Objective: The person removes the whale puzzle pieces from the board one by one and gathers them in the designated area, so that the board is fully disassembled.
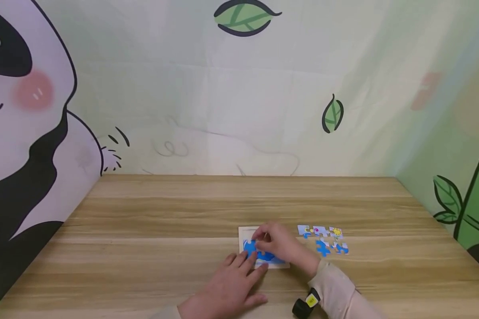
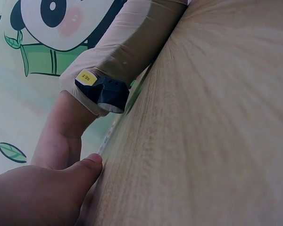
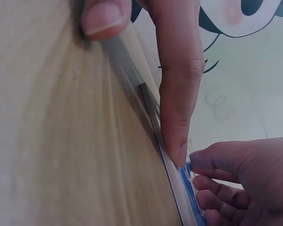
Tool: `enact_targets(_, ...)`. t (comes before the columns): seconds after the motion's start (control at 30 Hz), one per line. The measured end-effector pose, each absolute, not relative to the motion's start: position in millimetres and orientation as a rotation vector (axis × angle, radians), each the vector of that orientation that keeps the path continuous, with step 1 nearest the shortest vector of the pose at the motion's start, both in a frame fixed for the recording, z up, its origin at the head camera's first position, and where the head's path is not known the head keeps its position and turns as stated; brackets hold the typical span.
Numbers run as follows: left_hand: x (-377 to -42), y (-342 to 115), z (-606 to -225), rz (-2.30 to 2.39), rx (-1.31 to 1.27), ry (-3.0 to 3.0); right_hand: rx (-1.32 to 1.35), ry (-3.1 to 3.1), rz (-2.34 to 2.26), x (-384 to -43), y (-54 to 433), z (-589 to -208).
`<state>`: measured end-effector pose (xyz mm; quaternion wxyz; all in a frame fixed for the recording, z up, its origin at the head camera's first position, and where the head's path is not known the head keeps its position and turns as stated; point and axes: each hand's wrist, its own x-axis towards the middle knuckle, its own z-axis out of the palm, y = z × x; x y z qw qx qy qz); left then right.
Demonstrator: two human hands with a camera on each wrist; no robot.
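Note:
A small jigsaw tray with a pale rim lies on the table, its lower part filled with blue pieces. My left hand rests on the tray's lower left edge, fingers stretched out. In the left wrist view its thumb lies along the table top. My right hand reaches over the tray from the right, fingertips bent down and thumb against forefinger. In the right wrist view, the right hand pinches a bit of blue puzzle piece, mostly hidden, beside a left finger.
Several loose puzzle pieces lie right of the tray, one with a yellow sun. A black wrist camera sits on the right sleeve. Behind the wooden table stands a wall printed with pandas and leaves.

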<state>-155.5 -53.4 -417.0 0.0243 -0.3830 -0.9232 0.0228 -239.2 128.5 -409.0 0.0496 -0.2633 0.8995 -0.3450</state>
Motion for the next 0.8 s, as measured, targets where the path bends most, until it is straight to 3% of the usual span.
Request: enact_targets(0.8, -155.6, -53.6, -416.6, 0.028, -1.200, -2.868, -0.754, 2.716, -1.188, -236.7, 127.4, -410.4)
